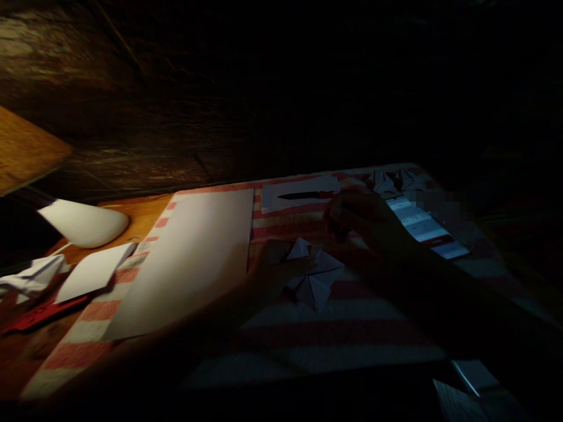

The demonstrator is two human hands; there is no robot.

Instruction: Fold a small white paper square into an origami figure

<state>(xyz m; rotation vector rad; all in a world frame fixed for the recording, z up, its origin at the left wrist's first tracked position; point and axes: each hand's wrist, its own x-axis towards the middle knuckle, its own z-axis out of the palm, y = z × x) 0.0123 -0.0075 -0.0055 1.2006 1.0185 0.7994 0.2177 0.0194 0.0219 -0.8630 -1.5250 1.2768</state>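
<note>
Dim light covers the middle of the scene. My left hand [273,261] is closed on the edge of a folded white paper piece [317,275], an origami shape with several pointed flaps, low over a red-and-white striped cloth [281,334]. To its right, my right hand [358,212] is raised with its fingers curled together. Whatever those fingers may hold is lost in shadow. Just behind them, a dark-bladed knife [303,195] lies on a small white paper [270,200]. A lit phone [424,225] rests beside my right wrist.
On the left, a large white sheet [189,252] covers part of the cloth. Farther left are a white lamp base [88,224], a curved white paper [94,272], a red object [48,313] and crumpled-looking folded paper [35,275]. Small folded papers [385,180] stand at the back right.
</note>
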